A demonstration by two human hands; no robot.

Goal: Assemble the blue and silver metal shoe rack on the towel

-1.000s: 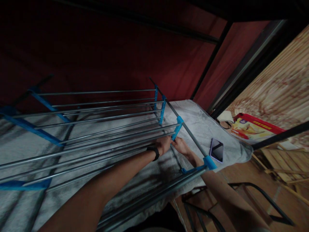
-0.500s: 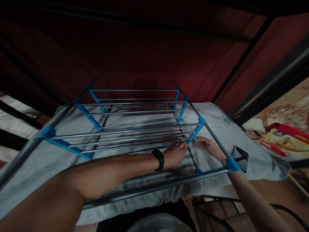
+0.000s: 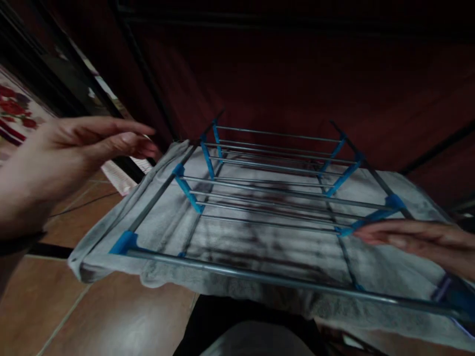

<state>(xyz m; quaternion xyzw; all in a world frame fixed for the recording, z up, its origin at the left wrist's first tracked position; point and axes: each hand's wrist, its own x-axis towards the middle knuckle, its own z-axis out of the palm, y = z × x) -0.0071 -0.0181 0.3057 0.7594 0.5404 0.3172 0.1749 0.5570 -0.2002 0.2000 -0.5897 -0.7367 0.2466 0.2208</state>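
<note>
A rack of grey metal tubes (image 3: 237, 269) with blue plastic brackets lies on its side, its tiers running away from me. My right hand (image 3: 419, 240) is at its right side, fingertips closed on the lower end of a blue bracket (image 3: 374, 217). My left hand (image 3: 96, 148) hangs in the air left of the rack, fingers loosely stretched, holding nothing and touching no tube. A blue corner joint (image 3: 125, 242) at the near left joins a side tube to the front tube. The right palm is hidden.
Grey-white cloth (image 3: 156, 198) lies under the rack. A dark red panel (image 3: 274, 74) stands close behind it. Tiled floor (image 3: 111, 311) shows at the lower left, floral fabric (image 3: 17, 106) at the far left. A dark flat object (image 3: 451, 289) lies at the right edge.
My left hand has left the right-side bracket and moved far left into the air. My right hand stays near that bracket. The view has swung left.
</note>
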